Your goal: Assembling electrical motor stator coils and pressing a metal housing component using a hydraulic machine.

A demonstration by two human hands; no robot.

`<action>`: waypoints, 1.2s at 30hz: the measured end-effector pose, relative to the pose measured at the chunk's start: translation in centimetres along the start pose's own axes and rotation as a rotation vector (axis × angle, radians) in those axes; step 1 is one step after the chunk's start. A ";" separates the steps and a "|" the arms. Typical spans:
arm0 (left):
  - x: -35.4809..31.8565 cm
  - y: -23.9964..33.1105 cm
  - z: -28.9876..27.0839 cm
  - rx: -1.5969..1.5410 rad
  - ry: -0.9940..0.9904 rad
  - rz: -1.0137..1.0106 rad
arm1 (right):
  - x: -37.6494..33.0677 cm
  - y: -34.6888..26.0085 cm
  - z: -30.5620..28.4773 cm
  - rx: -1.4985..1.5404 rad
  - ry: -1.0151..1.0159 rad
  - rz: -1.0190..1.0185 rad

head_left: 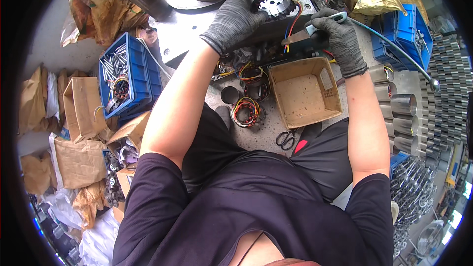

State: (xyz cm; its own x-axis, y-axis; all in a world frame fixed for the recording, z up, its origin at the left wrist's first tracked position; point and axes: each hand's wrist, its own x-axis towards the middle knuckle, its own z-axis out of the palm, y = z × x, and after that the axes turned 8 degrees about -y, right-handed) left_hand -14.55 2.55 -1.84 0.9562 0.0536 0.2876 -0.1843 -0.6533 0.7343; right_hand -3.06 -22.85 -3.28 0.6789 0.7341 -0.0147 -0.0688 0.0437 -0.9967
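Head view: the left hand (235, 16), in a dark glove, lies spread over a stator (274, 4), fingers curled round its rim, pinning it on the grey metal tabletop (197, 32). The right hand (339, 37), also gloved, is closed in a fist round an air tool (315, 28) whose flat tip points at the stator's coloured wires (294, 19); its hose (394, 49) arcs off to the right.

What could go wrong, as I judge it: the tip sits just beside the wires and near the left fingertips, so a slip could nick insulation or glove. The hose could snag on the steel tubes (401, 106) to the right and jerk the tool.

Room is tight. The stator sits near the tabletop's front edge, with an open box (305, 91), more stators (248, 110) and scissors (286, 139) below. A blue crate (125, 76) crowds the left, another blue crate (404, 32) the right. Free space is mainly upward, toward the person.
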 end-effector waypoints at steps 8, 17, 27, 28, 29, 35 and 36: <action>-0.6 -2.0 -0.6 0.007 0.079 0.039 | -1.2 -1.6 2.8 -0.192 -0.033 -0.279; -0.2 -1.1 -0.6 0.090 0.071 0.055 | 0.0 0.3 3.2 -0.432 0.045 -0.414; -0.4 -0.8 -0.7 0.131 0.107 0.057 | -1.5 -2.3 1.5 -0.131 -0.013 -0.346; -0.4 -1.1 -0.8 0.132 0.108 0.056 | -1.5 -2.1 1.0 -0.058 0.047 -0.413; -0.4 -1.7 -1.0 0.142 0.134 0.029 | -1.3 -2.0 0.3 -0.056 0.044 -0.413; 0.5 -4.0 -1.9 0.023 0.131 -0.088 | 1.1 -0.2 -4.7 -0.611 0.711 -0.399; 0.6 -4.6 -2.1 0.019 0.131 -0.102 | 1.7 1.0 -4.6 -0.667 0.732 -0.423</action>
State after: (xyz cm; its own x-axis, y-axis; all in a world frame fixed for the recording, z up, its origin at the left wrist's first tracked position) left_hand -13.57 7.18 -3.76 0.9317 0.2176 0.2908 -0.0823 -0.6535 0.7525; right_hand 1.42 -24.69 -4.69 0.8417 0.1521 0.5180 0.5366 -0.3418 -0.7715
